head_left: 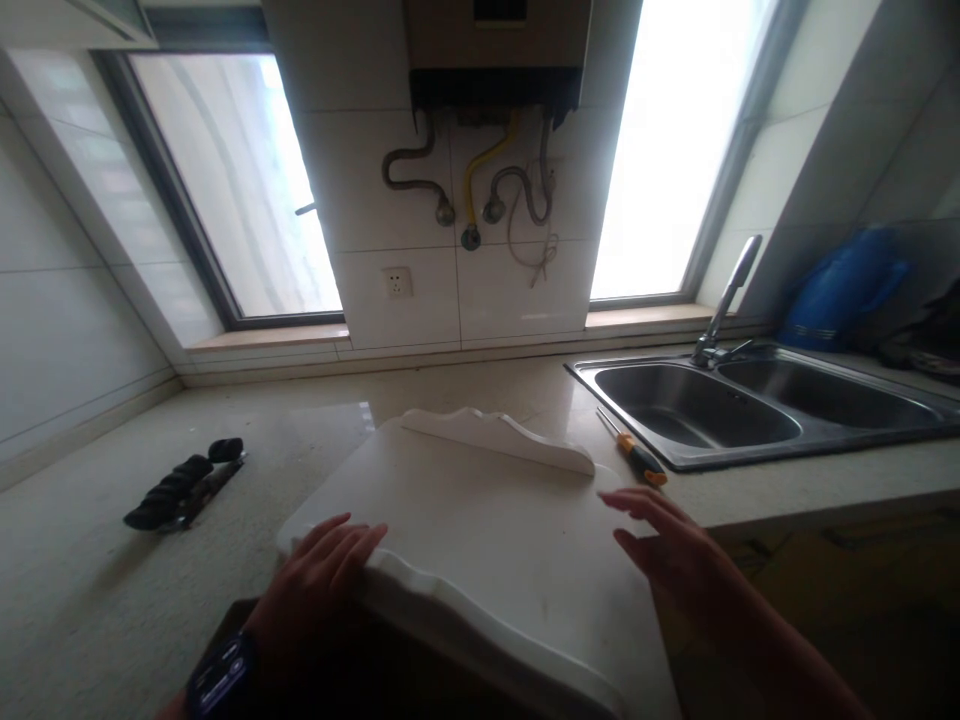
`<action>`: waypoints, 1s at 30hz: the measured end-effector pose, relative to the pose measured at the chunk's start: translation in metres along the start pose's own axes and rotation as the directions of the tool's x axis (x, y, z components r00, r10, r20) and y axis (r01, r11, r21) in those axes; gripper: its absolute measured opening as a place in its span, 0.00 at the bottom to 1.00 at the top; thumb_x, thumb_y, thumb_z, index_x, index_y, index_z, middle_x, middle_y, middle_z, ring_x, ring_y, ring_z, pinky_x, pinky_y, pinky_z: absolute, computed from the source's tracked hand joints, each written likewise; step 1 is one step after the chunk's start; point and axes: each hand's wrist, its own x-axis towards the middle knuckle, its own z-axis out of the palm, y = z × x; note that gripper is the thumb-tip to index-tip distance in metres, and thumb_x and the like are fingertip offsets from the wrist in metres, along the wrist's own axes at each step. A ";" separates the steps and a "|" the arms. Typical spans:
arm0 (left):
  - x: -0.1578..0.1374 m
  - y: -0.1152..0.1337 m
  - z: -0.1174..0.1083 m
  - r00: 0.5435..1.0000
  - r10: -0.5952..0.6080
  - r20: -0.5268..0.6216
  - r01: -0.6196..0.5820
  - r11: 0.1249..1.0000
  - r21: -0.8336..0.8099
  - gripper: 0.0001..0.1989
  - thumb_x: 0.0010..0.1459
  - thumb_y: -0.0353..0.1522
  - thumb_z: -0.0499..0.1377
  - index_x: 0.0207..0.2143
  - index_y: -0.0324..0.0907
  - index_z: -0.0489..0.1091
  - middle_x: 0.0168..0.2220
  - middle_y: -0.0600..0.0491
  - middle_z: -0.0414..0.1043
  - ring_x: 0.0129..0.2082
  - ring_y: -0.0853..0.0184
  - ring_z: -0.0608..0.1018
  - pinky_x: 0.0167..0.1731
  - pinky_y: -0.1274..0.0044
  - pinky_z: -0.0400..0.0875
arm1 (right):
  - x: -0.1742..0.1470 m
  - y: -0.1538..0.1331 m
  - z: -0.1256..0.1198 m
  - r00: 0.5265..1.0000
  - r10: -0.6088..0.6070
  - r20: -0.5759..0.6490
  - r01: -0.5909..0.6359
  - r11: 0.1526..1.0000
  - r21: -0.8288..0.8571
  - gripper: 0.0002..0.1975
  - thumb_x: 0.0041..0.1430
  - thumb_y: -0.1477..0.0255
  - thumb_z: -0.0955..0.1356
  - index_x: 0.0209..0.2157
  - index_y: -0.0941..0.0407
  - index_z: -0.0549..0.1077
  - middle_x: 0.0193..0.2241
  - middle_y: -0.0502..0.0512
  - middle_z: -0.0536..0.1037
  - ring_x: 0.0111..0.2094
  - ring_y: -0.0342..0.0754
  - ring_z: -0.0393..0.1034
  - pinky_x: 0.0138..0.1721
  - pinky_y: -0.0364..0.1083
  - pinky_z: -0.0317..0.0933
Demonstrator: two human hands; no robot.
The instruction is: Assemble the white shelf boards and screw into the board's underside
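A white panel (480, 520) with wavy raised edges lies tilted across the counter in front of me. My left hand (326, 560), a dark watch on its wrist, is closed over the panel's near left edge, with its fingers on the top face. Part of that hand is in shadow. Beside the panel's right side is my right hand (660, 530), open, thumb and fingers apart and nothing between them. Just beyond it, a screwdriver (637, 458) with a black and orange handle lies by the sink.
A double steel sink (690, 410) with a tap (727, 300) is set in the counter (82, 590) at right. Several black-handled things (184, 485) lie at left. A blue jug (844, 290) stands behind the sink. Above, a water heater (495, 60) hangs between two windows.
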 end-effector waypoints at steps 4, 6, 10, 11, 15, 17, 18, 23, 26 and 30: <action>0.001 -0.005 -0.002 0.999 0.025 0.028 -0.025 1.000 -0.010 0.23 0.62 0.38 0.57 0.57 0.39 0.62 0.45 0.46 0.79 0.43 0.60 0.82 0.50 0.63 0.75 | 0.046 0.045 -0.004 0.993 -0.107 -0.055 0.096 0.982 -0.164 0.29 0.67 0.61 0.65 0.67 0.48 0.58 0.66 0.60 0.63 0.68 0.59 0.55 0.66 0.63 0.55; 0.001 -0.008 -0.005 0.999 0.040 0.014 -0.040 0.999 -0.005 0.22 0.62 0.38 0.57 0.56 0.39 0.62 0.45 0.47 0.80 0.42 0.60 0.82 0.48 0.65 0.76 | 0.065 0.055 0.003 0.996 -0.074 0.044 0.080 0.986 -0.148 0.32 0.68 0.59 0.64 0.69 0.48 0.55 0.70 0.59 0.57 0.70 0.58 0.51 0.67 0.63 0.53; 0.000 -0.018 -0.017 0.999 0.014 0.049 -0.013 1.000 -0.015 0.24 0.60 0.38 0.58 0.57 0.42 0.62 0.49 0.47 0.79 0.47 0.59 0.82 0.52 0.65 0.76 | 0.081 0.052 0.020 0.976 -0.041 0.214 0.042 0.999 0.003 0.31 0.67 0.58 0.65 0.68 0.50 0.59 0.69 0.61 0.59 0.68 0.57 0.55 0.68 0.59 0.53; 0.001 -0.022 -0.022 0.997 0.006 0.075 -0.005 1.000 -0.020 0.26 0.60 0.39 0.59 0.59 0.42 0.62 0.50 0.47 0.78 0.48 0.59 0.82 0.53 0.65 0.76 | 0.081 0.049 0.022 0.973 -0.032 0.230 0.027 0.999 0.027 0.32 0.66 0.57 0.65 0.68 0.51 0.59 0.68 0.61 0.60 0.68 0.57 0.57 0.68 0.59 0.53; 0.007 -0.050 -0.050 0.985 0.031 0.170 -0.017 0.996 -0.084 0.40 0.55 0.46 0.64 0.66 0.45 0.57 0.56 0.47 0.75 0.51 0.58 0.81 0.55 0.68 0.76 | 0.075 0.039 0.020 0.962 -0.005 0.273 -0.031 0.991 0.129 0.34 0.66 0.55 0.65 0.69 0.52 0.58 0.69 0.62 0.60 0.68 0.57 0.56 0.68 0.59 0.53; 0.012 -0.066 -0.066 0.980 0.047 0.191 -0.031 0.996 -0.089 0.47 0.51 0.48 0.66 0.69 0.46 0.53 0.58 0.47 0.73 0.53 0.56 0.80 0.56 0.67 0.76 | 0.071 0.036 0.017 0.951 0.004 0.308 -0.069 0.977 0.203 0.36 0.65 0.53 0.65 0.69 0.51 0.57 0.69 0.61 0.59 0.69 0.58 0.55 0.67 0.59 0.54; 0.015 -0.074 -0.073 0.984 0.042 0.174 -0.028 0.997 -0.079 0.48 0.50 0.48 0.67 0.69 0.48 0.52 0.58 0.47 0.73 0.54 0.56 0.79 0.56 0.66 0.76 | 0.069 0.035 0.015 0.944 0.011 0.330 -0.095 0.966 0.239 0.36 0.65 0.52 0.65 0.70 0.51 0.57 0.70 0.60 0.58 0.69 0.58 0.54 0.67 0.59 0.54; 0.027 -0.095 -0.099 0.996 0.026 0.082 -0.027 0.999 0.019 0.49 0.48 0.46 0.68 0.69 0.50 0.52 0.59 0.48 0.71 0.55 0.56 0.77 0.56 0.67 0.75 | 0.057 0.033 0.009 0.907 0.010 0.421 -0.184 0.909 0.374 0.42 0.62 0.44 0.62 0.71 0.49 0.53 0.72 0.57 0.50 0.72 0.58 0.44 0.68 0.60 0.48; 0.033 -0.098 -0.108 0.997 0.044 0.061 -0.049 0.995 0.087 0.49 0.49 0.46 0.66 0.70 0.48 0.50 0.59 0.47 0.71 0.56 0.56 0.76 0.58 0.64 0.73 | 0.050 0.040 0.000 0.889 -0.114 0.443 -0.133 0.862 0.489 0.52 0.52 0.33 0.60 0.71 0.48 0.52 0.73 0.56 0.47 0.73 0.60 0.39 0.70 0.61 0.39; 0.038 -0.103 -0.114 0.997 0.064 0.031 -0.069 0.981 0.181 0.50 0.48 0.48 0.67 0.69 0.44 0.51 0.58 0.43 0.71 0.55 0.55 0.76 0.56 0.63 0.75 | 0.043 0.044 -0.010 0.803 -0.293 0.519 -0.081 0.809 0.582 0.67 0.33 0.31 0.69 0.71 0.47 0.48 0.73 0.56 0.41 0.73 0.62 0.33 0.71 0.60 0.35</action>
